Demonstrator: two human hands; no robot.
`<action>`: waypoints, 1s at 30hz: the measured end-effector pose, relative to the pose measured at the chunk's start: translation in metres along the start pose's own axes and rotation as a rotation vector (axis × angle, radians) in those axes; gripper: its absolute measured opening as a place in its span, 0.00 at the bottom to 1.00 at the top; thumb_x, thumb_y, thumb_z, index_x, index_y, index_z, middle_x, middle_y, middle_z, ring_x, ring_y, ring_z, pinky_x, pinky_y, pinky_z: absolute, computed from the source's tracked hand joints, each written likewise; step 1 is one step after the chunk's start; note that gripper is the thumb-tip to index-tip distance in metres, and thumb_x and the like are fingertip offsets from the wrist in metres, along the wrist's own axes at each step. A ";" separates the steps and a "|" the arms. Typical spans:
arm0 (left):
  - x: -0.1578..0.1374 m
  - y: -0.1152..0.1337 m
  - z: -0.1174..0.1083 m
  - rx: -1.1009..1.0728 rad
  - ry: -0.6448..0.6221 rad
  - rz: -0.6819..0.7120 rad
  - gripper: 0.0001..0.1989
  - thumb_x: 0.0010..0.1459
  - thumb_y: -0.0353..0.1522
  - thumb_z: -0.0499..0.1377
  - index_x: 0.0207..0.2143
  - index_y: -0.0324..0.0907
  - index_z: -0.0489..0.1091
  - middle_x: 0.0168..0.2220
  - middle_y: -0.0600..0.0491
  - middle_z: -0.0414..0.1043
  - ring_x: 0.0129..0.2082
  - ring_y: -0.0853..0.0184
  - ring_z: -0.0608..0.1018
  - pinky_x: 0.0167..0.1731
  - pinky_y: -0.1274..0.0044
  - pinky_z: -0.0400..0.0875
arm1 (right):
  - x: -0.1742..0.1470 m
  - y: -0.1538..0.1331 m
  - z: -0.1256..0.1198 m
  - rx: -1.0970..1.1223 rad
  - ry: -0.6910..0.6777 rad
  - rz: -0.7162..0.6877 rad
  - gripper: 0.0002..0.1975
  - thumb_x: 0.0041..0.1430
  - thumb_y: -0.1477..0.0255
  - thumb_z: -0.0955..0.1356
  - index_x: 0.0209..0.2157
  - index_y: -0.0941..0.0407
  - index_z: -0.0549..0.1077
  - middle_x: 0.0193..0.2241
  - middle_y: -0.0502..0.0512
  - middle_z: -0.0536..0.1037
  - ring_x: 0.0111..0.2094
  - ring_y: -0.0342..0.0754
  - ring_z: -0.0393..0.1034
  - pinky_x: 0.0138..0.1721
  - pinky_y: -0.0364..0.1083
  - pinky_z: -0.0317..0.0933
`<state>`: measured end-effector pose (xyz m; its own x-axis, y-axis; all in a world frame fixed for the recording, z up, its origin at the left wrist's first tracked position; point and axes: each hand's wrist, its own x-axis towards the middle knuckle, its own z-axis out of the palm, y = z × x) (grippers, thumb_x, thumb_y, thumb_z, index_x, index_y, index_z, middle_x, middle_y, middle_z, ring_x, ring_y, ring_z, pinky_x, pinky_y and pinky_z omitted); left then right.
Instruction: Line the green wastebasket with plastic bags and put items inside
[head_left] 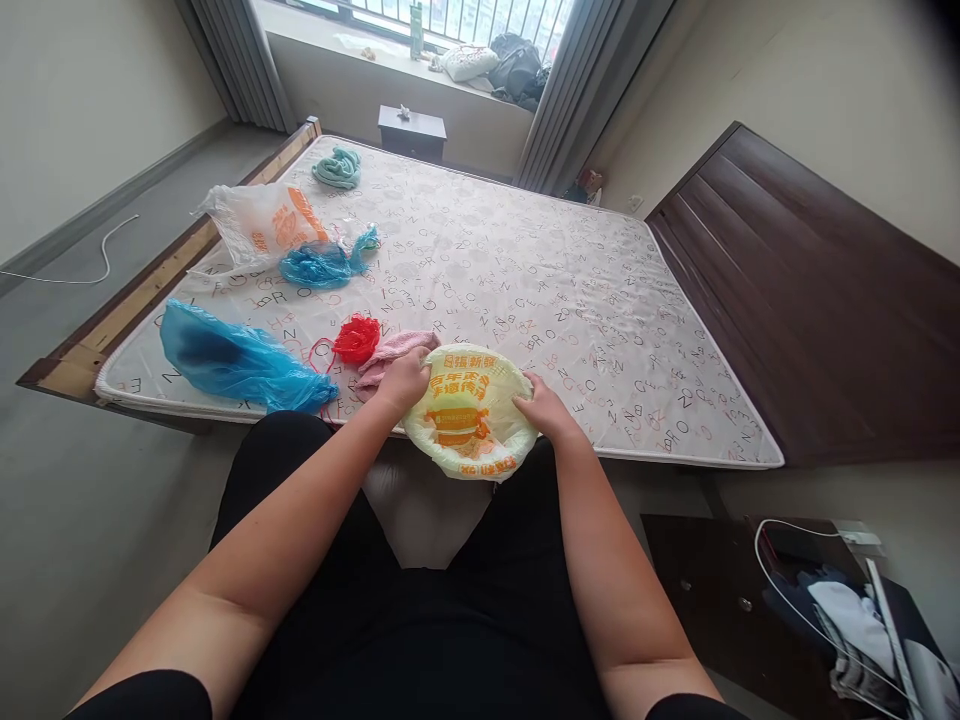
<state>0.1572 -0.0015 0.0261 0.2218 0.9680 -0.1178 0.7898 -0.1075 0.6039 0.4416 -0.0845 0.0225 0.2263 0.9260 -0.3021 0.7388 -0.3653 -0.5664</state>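
A pale yellow plastic bag (469, 410) with orange print spreads in a round shape in front of my lap, its edge forming a ring. My left hand (407, 378) is closed on the bag's left edge. On the opposite side, my right hand (541, 405) pinches the right edge, thumb on top. Below the bag, between my knees, shows a smooth beige surface (424, 515); I cannot tell whether the bag is stretched over it. A pink cloth (390, 355) lies beside my left hand, next to a bundle of red plastic string (357, 340).
On the patterned mattress (600, 330) lie a blue plastic bag (232, 350), another crumpled blue bag (319, 265), a white-and-orange bag (262, 220) and a teal cloth (337, 168). The dark headboard (810, 300) stands right; a nightstand (697, 590) with clothes and a cable is lower right.
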 end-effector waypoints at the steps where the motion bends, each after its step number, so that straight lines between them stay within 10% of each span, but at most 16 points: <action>1: 0.000 0.001 -0.003 -0.017 0.011 0.039 0.21 0.66 0.35 0.52 0.59 0.42 0.66 0.54 0.46 0.75 0.54 0.61 0.75 0.56 0.72 0.66 | -0.001 0.002 0.000 0.022 0.002 -0.006 0.36 0.56 0.69 0.66 0.66 0.53 0.60 0.55 0.59 0.75 0.51 0.54 0.72 0.51 0.48 0.66; 8: -0.032 0.055 -0.017 0.082 -0.072 0.406 0.17 0.68 0.37 0.50 0.53 0.44 0.72 0.56 0.48 0.73 0.54 0.61 0.74 0.56 0.71 0.66 | 0.003 0.006 -0.001 0.095 0.121 0.096 0.31 0.56 0.71 0.64 0.62 0.55 0.65 0.50 0.59 0.78 0.48 0.53 0.73 0.49 0.48 0.67; 14: -0.092 0.108 0.042 0.258 -0.425 0.446 0.33 0.64 0.55 0.48 0.53 0.37 0.71 0.45 0.36 0.77 0.44 0.49 0.80 0.42 0.65 0.72 | -0.004 -0.005 0.006 -0.021 0.003 0.078 0.42 0.58 0.69 0.66 0.71 0.58 0.47 0.56 0.65 0.74 0.52 0.56 0.72 0.50 0.49 0.65; 20: -0.117 0.104 0.095 0.342 -0.510 0.428 0.25 0.68 0.39 0.50 0.62 0.35 0.63 0.39 0.36 0.78 0.37 0.49 0.82 0.35 0.64 0.73 | -0.002 0.001 0.013 -0.276 -0.002 0.104 0.41 0.61 0.75 0.63 0.72 0.57 0.43 0.52 0.67 0.76 0.51 0.58 0.73 0.50 0.50 0.64; 30: -0.120 0.093 0.083 0.351 -0.532 0.450 0.24 0.64 0.26 0.49 0.61 0.42 0.68 0.36 0.36 0.79 0.38 0.48 0.82 0.38 0.63 0.71 | 0.007 0.019 0.010 -0.165 0.040 0.069 0.39 0.58 0.78 0.62 0.70 0.55 0.49 0.55 0.62 0.75 0.53 0.54 0.71 0.53 0.49 0.64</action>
<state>0.2518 -0.1468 0.0312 0.7384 0.5846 -0.3362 0.6736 -0.6155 0.4092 0.4507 -0.0864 0.0018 0.3025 0.9036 -0.3032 0.8139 -0.4104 -0.4112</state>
